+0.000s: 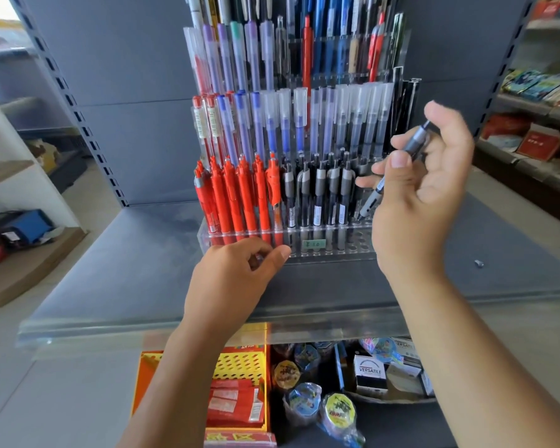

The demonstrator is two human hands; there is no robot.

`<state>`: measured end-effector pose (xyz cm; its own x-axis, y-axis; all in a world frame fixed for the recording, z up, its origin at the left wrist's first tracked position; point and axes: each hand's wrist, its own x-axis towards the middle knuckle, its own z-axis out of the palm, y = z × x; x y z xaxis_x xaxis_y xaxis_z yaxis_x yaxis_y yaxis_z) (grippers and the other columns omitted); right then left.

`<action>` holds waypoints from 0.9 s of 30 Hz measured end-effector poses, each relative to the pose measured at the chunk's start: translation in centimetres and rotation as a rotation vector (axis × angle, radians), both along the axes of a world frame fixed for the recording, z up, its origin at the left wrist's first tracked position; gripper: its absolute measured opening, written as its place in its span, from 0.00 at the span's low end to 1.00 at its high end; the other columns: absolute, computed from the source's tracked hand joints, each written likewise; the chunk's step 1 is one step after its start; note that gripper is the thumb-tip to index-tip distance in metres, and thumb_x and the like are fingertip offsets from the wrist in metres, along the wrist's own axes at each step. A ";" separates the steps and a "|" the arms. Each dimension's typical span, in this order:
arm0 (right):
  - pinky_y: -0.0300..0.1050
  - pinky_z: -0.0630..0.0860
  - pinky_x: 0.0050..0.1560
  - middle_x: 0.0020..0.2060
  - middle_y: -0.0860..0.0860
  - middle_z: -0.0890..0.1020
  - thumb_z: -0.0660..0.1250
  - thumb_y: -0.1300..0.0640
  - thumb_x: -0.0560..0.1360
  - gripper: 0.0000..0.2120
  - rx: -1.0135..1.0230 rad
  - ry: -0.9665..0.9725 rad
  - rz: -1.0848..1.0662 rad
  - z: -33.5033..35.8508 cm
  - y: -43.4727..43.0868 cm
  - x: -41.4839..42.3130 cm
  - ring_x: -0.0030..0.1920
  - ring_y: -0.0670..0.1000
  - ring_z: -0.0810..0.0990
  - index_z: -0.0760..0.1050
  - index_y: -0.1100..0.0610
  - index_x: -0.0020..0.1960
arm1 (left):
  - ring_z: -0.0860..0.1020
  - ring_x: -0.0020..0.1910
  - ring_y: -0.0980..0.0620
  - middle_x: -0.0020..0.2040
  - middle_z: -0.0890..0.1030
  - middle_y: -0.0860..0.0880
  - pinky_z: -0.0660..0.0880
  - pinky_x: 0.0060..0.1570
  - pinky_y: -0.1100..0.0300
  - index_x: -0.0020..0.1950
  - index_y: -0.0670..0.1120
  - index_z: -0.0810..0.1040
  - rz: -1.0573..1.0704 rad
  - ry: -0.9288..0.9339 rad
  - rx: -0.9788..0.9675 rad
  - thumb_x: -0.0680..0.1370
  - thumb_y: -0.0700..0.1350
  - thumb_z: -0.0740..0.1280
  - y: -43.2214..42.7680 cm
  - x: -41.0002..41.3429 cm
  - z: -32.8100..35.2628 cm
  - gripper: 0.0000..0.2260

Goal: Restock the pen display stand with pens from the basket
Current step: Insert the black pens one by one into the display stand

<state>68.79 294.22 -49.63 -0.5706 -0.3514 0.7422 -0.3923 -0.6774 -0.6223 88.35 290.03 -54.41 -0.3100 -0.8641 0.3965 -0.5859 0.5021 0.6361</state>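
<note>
In the near row of the pen display stand (333,250), red pens (233,202) crowd the left and grey pens (317,195) the middle. Holes (359,244) at the right end stand open, partly behind the right hand (424,195) and its pen (374,198). The left hand (236,273) rests against the near-left wall. The shelf (126,270) gives room on both sides.

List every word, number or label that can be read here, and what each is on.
"VERSATILE": white box on the lower shelf.
"ERSATIL", ends cut off: second box behind it, to the right.
Green price tag on the pen stand: handwritten, too blurred to read.
Pen labels: too small.
Red box, right shelf: white writing too small.
Red packets at the bottom: characters blurred.
</note>
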 end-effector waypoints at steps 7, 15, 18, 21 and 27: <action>0.61 0.79 0.52 0.56 0.55 0.79 0.62 0.66 0.81 0.20 0.165 -0.013 -0.006 -1.3 -0.3 0.1 0.53 0.52 0.79 0.70 0.43 0.64 | 0.69 0.26 0.58 0.25 0.71 0.56 0.63 0.30 0.63 0.39 0.54 0.80 0.003 -0.004 0.006 0.76 0.63 0.65 -0.1 0.0 -0.1 0.15; 0.32 0.75 0.43 0.60 0.54 0.79 0.60 0.73 0.76 0.26 0.227 -0.050 0.034 -0.9 0.4 0.7 0.49 0.42 0.76 0.73 0.46 0.63 | 0.70 0.26 0.57 0.26 0.73 0.56 0.64 0.30 0.63 0.39 0.54 0.80 0.005 -0.012 0.007 0.76 0.63 0.64 -0.1 0.0 0.0 0.15; 0.33 0.74 0.45 0.59 0.53 0.78 0.59 0.75 0.75 0.29 0.241 -0.035 0.028 -1.0 0.3 0.7 0.52 0.49 0.76 0.74 0.45 0.63 | 0.70 0.26 0.57 0.26 0.73 0.56 0.64 0.29 0.63 0.39 0.54 0.80 0.010 -0.012 0.008 0.76 0.63 0.64 0.0 0.0 0.1 0.15; 0.38 0.75 0.52 0.57 0.47 0.78 0.56 0.76 0.73 0.32 0.265 0.002 0.002 -1.2 0.2 0.5 0.55 0.51 0.76 0.73 0.42 0.63 | 0.70 0.26 0.58 0.26 0.73 0.57 0.63 0.29 0.64 0.40 0.54 0.80 0.011 -0.013 0.013 0.76 0.63 0.64 0.1 0.0 0.2 0.15; 0.34 0.72 0.50 0.53 0.46 0.76 0.52 0.76 0.74 0.32 0.271 0.008 -0.072 -1.2 0.1 -0.2 0.45 0.43 0.73 0.76 0.44 0.62 | 0.70 0.26 0.59 0.27 0.72 0.57 0.62 0.29 0.65 0.41 0.54 0.81 0.014 -0.017 0.016 0.76 0.63 0.64 0.2 -0.1 0.2 0.15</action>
<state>68.61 294.29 -50.86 -0.5959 -0.4966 0.6311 -0.4386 -0.4571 -0.7737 88.28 290.20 -54.18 -0.3044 -0.8746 0.3775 -0.6039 0.4836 0.6335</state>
